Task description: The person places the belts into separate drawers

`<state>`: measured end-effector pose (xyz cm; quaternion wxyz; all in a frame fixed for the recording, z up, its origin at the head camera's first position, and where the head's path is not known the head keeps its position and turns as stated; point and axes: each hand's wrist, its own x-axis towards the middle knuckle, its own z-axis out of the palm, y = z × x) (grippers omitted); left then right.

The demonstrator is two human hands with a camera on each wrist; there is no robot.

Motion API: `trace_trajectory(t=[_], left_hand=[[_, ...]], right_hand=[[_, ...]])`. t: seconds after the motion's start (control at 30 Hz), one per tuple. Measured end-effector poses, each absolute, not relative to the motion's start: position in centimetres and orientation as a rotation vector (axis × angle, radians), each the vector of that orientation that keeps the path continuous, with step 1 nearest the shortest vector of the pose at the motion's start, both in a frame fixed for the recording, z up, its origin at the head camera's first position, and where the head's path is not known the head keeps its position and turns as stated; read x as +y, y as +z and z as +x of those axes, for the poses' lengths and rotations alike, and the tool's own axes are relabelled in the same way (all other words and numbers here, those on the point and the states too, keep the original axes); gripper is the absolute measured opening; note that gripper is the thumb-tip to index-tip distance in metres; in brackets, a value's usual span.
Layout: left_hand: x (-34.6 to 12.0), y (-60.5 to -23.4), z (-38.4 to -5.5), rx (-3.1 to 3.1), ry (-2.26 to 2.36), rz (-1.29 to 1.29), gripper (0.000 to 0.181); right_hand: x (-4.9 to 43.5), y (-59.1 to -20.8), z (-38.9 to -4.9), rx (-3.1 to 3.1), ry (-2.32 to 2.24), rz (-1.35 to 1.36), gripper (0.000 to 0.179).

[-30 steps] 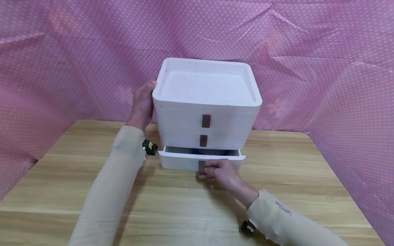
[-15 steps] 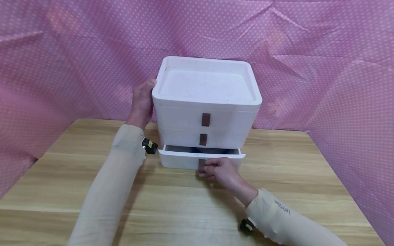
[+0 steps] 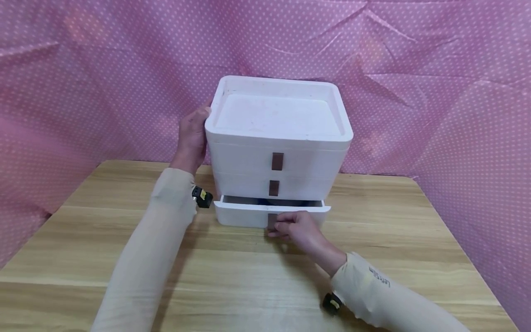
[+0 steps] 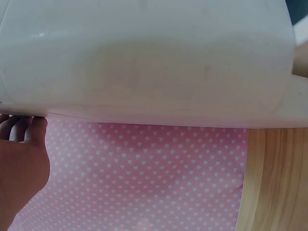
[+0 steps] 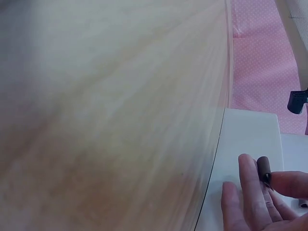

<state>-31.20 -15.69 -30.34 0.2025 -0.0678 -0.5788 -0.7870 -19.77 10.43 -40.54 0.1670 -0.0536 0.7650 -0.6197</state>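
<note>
A white drawer cabinet [image 3: 249,159] with brown tab handles stands on the table. Its bottom drawer [image 3: 240,216] is pulled partway out, and something dark blue shows inside. My left hand [image 3: 192,136] holds the cabinet's left side near the top, thumb by the rim. In the left wrist view, its fingers [image 4: 36,130] reach to the cabinet's edge. With thumb and fingers, my right hand [image 3: 300,230] pinches the bottom drawer's brown handle [image 5: 263,166]. In the head view that hand hides the right part of the drawer front.
The two upper drawers, with an upper handle [image 3: 277,161] and a middle handle [image 3: 274,188], are closed. On top, the cabinet has a raised-rim tray [image 3: 278,115]. Behind the wooden table [image 3: 232,286] hangs a pink dotted curtain [image 3: 415,92].
The bottom drawer has slid very slightly inward, with my right hand on its handle. My left hand keeps its place on the cabinet's side.
</note>
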Motion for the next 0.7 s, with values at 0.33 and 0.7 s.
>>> trace_trajectory(t=[0.33, 0.7], left_hand=[[-15.46, -30.34, -31.06, -1.616, -2.196, -0.195, 0.034], [-15.60, -30.45, -31.08, -1.663, -2.132, -0.190, 0.032]], right_hand=[[10.42, -40.48, -19.99, 2.176, -1.785, -0.149, 0.022], [9.94, -40.49, -20.47, 2.187, -1.803, -0.098, 0.021]])
